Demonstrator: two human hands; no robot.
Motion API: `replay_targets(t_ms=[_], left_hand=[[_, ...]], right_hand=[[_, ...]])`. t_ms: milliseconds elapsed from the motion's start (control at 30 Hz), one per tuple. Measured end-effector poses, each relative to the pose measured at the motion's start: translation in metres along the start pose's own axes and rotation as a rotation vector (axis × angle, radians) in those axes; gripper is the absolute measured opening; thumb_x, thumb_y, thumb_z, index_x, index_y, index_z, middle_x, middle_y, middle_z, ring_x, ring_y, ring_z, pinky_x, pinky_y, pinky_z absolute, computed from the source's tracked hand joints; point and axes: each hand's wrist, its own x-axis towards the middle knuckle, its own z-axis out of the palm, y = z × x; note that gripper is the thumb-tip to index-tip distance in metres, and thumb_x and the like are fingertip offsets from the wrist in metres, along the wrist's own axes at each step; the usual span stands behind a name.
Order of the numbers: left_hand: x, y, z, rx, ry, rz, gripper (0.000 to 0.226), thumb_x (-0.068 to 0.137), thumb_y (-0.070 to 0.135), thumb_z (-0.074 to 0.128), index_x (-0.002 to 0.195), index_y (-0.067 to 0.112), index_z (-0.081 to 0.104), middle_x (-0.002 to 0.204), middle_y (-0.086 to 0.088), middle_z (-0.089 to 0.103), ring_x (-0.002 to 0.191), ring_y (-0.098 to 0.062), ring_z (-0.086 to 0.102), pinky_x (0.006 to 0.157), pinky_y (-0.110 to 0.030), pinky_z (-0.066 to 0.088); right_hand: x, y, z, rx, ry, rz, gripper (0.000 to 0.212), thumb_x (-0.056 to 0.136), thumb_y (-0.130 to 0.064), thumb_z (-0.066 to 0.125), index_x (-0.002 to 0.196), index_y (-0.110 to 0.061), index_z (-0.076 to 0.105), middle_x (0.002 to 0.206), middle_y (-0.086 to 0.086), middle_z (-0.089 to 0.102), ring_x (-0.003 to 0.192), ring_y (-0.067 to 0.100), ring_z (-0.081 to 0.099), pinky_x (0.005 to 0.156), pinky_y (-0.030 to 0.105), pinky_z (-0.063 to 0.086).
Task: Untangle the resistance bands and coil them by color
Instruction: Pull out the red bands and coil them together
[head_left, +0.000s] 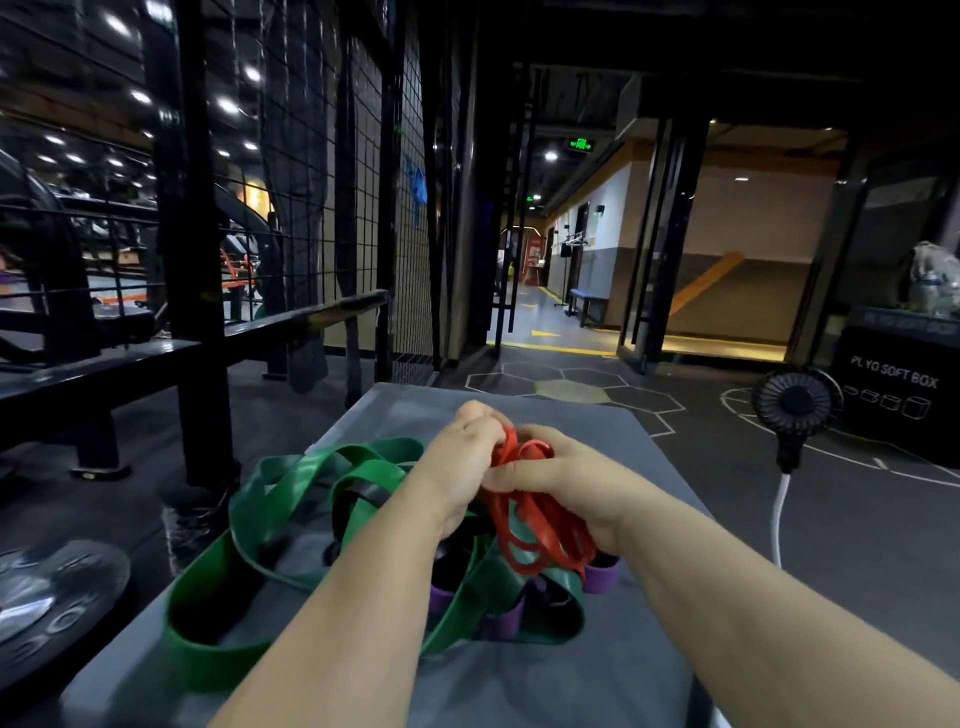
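Observation:
A tangled heap of resistance bands lies on a grey padded platform (545, 675). Wide green bands (270, 493) loop out to the left, with black bands (363, 491) woven among them. Purple bands (602, 574) poke out low on the right. Thin red bands (540, 525) are bunched at the upper right of the heap. My left hand (460, 462) grips the top of the red bunch from the left. My right hand (566, 478) curls round the same red loops from the right, thumb across them. The two hands touch over the red bands.
A black wire-mesh rack (311, 208) and steel frame stand to the left, with a weight plate (47, 603) on the floor below. A small black fan (792, 402) with a white cable sits right of the platform, and a black plyo soft box (893, 395) stands behind it.

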Motion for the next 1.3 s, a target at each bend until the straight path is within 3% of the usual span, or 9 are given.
replay_targets(t_ms=[167, 300, 500, 633, 767, 900, 1000, 1200, 1300], left_hand=[[0.001, 0.003, -0.006, -0.019, -0.041, 0.049, 0.026, 0.080, -0.007, 0.039, 0.081, 0.015, 0.053, 0.069, -0.001, 0.050, 0.071, -0.018, 0.043, 0.065, -0.030, 0.034], [-0.002, 0.005, -0.002, -0.153, -0.082, 0.047, 0.020, 0.073, -0.001, 0.043, 0.078, 0.014, 0.055, 0.077, -0.005, 0.048, 0.075, -0.019, 0.044, 0.068, -0.030, 0.036], [-0.007, 0.006, -0.001, -0.407, -0.258, 0.077, 0.033, 0.073, 0.017, 0.043, 0.100, 0.004, 0.057, 0.104, -0.014, 0.052, 0.096, -0.028, 0.049, 0.088, -0.038, 0.043], [-0.003, 0.003, -0.004, -0.243, -0.218, 0.187, 0.035, 0.096, 0.003, 0.028, 0.110, 0.012, 0.059, 0.120, -0.004, 0.057, 0.121, -0.016, 0.048, 0.105, -0.034, 0.037], [0.012, -0.017, -0.017, 0.080, -0.056, 0.237, 0.035, 0.098, 0.004, 0.036, 0.112, 0.029, 0.057, 0.116, 0.015, 0.060, 0.113, 0.001, 0.051, 0.093, -0.013, 0.037], [0.026, -0.061, -0.024, 0.303, -0.103, 0.100, 0.023, 0.096, 0.009, 0.050, 0.106, 0.029, 0.057, 0.109, 0.008, 0.061, 0.110, -0.015, 0.056, 0.100, -0.028, 0.042], [0.031, -0.087, -0.026, 0.581, -0.074, -0.001, 0.020, 0.095, 0.035, 0.054, 0.115, 0.034, 0.057, 0.112, 0.001, 0.063, 0.095, -0.017, 0.061, 0.087, -0.033, 0.049], [0.031, -0.099, -0.035, 0.813, 0.035, -0.038, 0.041, 0.094, 0.049, 0.049, 0.131, 0.031, 0.051, 0.131, 0.010, 0.057, 0.124, -0.017, 0.050, 0.104, -0.036, 0.038], [0.030, -0.098, -0.034, 0.810, 0.042, -0.074, 0.041, 0.092, 0.056, 0.047, 0.125, 0.032, 0.055, 0.124, 0.009, 0.062, 0.120, -0.019, 0.054, 0.102, -0.034, 0.040]], right_hand=[[0.005, 0.009, 0.001, -0.088, 0.077, 0.007, 0.021, 0.074, -0.011, 0.082, 0.089, -0.016, 0.068, 0.079, 0.007, 0.070, 0.075, 0.023, 0.067, 0.081, 0.043, 0.056], [0.005, 0.012, 0.002, -0.042, 0.089, -0.010, 0.021, 0.077, -0.008, 0.080, 0.093, -0.013, 0.067, 0.073, 0.003, 0.069, 0.066, 0.017, 0.065, 0.065, 0.030, 0.057], [0.007, 0.015, 0.003, 0.107, -0.004, -0.014, 0.033, 0.083, 0.005, 0.069, 0.109, -0.013, 0.061, 0.078, 0.004, 0.066, 0.065, 0.015, 0.065, 0.062, 0.031, 0.056], [0.007, 0.018, 0.005, 0.138, 0.025, 0.025, 0.013, 0.086, 0.000, 0.066, 0.094, -0.009, 0.061, 0.069, 0.005, 0.066, 0.057, 0.015, 0.063, 0.056, 0.029, 0.053], [0.012, 0.019, 0.000, 0.193, 0.236, 0.033, 0.008, 0.088, -0.008, 0.067, 0.085, -0.009, 0.060, 0.061, 0.006, 0.062, 0.050, 0.017, 0.059, 0.055, 0.029, 0.051], [0.012, 0.005, -0.016, 0.343, 0.376, -0.066, 0.016, 0.090, -0.009, 0.064, 0.079, -0.012, 0.052, 0.047, 0.003, 0.052, 0.038, 0.014, 0.049, 0.041, 0.020, 0.043], [0.012, -0.012, -0.028, 0.374, 0.431, -0.162, 0.019, 0.090, -0.008, 0.064, 0.078, -0.014, 0.049, 0.045, -0.002, 0.049, 0.034, 0.009, 0.047, 0.038, 0.019, 0.043], [0.002, -0.081, -0.061, 0.367, 0.568, -0.315, 0.020, 0.088, -0.026, 0.068, 0.098, -0.013, 0.055, 0.084, 0.001, 0.062, 0.078, 0.018, 0.062, 0.074, 0.036, 0.055], [-0.002, -0.116, -0.075, 0.419, 0.614, -0.449, 0.027, 0.089, -0.026, 0.067, 0.108, -0.012, 0.056, 0.098, 0.003, 0.063, 0.091, 0.021, 0.066, 0.069, 0.036, 0.057]])
